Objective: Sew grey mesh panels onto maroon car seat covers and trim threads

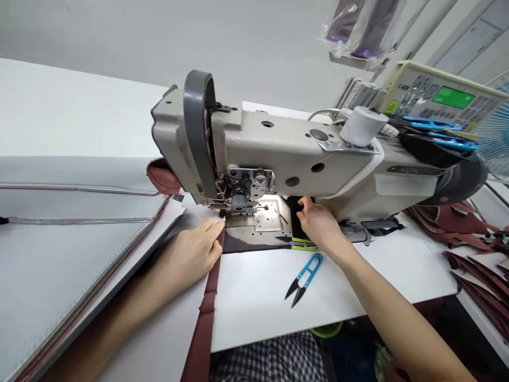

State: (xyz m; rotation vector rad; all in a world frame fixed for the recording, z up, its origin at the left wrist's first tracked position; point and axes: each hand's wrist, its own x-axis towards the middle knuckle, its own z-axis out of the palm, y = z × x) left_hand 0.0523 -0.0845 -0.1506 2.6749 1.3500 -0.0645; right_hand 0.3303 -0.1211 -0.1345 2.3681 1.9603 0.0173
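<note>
My left hand is closed at the needle end of a sewing machine, its thumb and fingers pinching the edge of a maroon strip of material. From there the strip hangs down over the table's front. Over my left forearm lies a large grey panel with maroon piping. My right hand, fingers curled in, rests by the dark right end of the machine bed; whatever its fingertips hold is hidden. Close below it lie green thread snips and blue thread snips.
On the machine arm sit a white thread cone and blue-handled scissors. A control box with a green screen stands behind. Stacked maroon pieces lie at the right, and a blue fan is at the far right.
</note>
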